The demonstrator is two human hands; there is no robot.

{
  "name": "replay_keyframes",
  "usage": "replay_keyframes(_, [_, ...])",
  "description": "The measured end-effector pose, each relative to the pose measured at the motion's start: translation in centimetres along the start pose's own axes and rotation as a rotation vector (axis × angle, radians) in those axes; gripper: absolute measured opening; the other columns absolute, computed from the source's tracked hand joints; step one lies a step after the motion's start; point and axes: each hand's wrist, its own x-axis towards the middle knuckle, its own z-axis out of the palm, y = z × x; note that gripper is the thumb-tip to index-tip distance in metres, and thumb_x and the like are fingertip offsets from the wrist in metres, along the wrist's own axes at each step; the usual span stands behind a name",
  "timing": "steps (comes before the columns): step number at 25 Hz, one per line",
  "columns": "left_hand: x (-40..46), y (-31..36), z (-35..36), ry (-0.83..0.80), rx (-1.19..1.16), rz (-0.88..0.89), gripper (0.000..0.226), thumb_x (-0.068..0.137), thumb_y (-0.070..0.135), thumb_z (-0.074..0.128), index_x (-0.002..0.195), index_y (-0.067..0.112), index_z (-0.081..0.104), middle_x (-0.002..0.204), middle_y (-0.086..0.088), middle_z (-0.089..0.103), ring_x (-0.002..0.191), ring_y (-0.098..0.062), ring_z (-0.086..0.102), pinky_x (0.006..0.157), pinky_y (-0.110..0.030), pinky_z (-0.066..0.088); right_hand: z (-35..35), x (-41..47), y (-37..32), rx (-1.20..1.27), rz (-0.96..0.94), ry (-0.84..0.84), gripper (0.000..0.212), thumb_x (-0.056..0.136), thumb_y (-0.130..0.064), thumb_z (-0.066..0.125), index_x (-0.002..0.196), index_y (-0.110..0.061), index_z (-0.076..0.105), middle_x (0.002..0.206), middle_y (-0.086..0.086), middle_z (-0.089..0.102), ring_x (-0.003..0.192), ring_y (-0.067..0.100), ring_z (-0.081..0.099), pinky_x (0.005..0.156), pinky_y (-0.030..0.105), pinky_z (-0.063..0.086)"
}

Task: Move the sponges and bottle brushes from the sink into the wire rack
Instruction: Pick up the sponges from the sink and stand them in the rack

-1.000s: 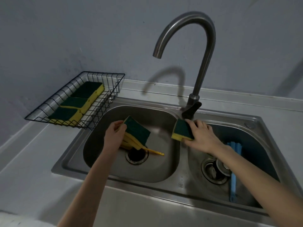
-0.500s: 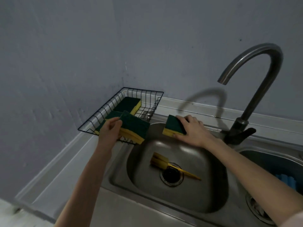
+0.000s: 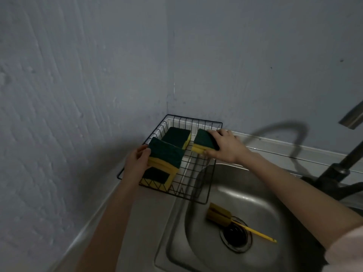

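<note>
Black wire rack in the corner at mid-frame, against two grey walls; steel sink lower right, tap at the right edge; rack's near wires partly screening the front sponge. Reached in from lower left, left hand gripped a green-and-yellow sponge by its side, tilted above the rack's left half; stretched across from the right, right hand clamped another sponge from above, over the rack's right half, thumb beneath. Counted: four sponges seen, two held, two lying in the rack, one at the back; one yellow bottle brush lying in the sink, handle across the drain.
</note>
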Motion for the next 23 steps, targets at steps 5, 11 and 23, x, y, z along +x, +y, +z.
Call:
replay_keyframes(5, [5.1, -0.2, 0.2, -0.045, -0.084, -0.086, 0.018, 0.093, 0.021, 0.045, 0.111, 0.02, 0.049, 0.118, -0.009, 0.055, 0.102, -0.021, 0.056, 0.071, -0.025, 0.049, 1.1, 6.9, -1.3, -0.001, 0.044, -0.054, 0.075, 0.084, -0.047, 0.055, 0.144, -0.02, 0.02, 0.137, 0.019, 0.039, 0.128, 0.035, 0.036, 0.107, 0.047, 0.032])
replay_keyframes(11, [9.4, -1.2, 2.6, -0.091, -0.027, -0.141, 0.022, 0.093, 0.021, 0.044, 0.114, 0.025, 0.047, 0.103, 0.003, 0.056, 0.106, -0.022, 0.056, 0.09, -0.036, 0.048, 3.3, 13.9, -1.7, 0.013, 0.043, -0.079, 0.074, 0.083, -0.047, 0.056, 0.143, -0.02, 0.022, 0.135, 0.017, 0.041, 0.127, 0.035, 0.037, 0.106, 0.046, 0.032])
replay_keyframes(23, [10.9, -3.3, 3.1, -0.027, -0.166, -0.158, 0.021, 0.092, 0.018, 0.044, 0.09, 0.037, 0.053, 0.1, 0.007, 0.06, 0.088, -0.007, 0.058, 0.066, -0.021, 0.046, 7.0, 20.9, -3.0, -0.072, -0.021, -0.085, 0.073, 0.085, -0.048, 0.053, 0.143, -0.018, 0.021, 0.139, 0.021, 0.035, 0.131, 0.036, 0.031, 0.108, 0.046, 0.027])
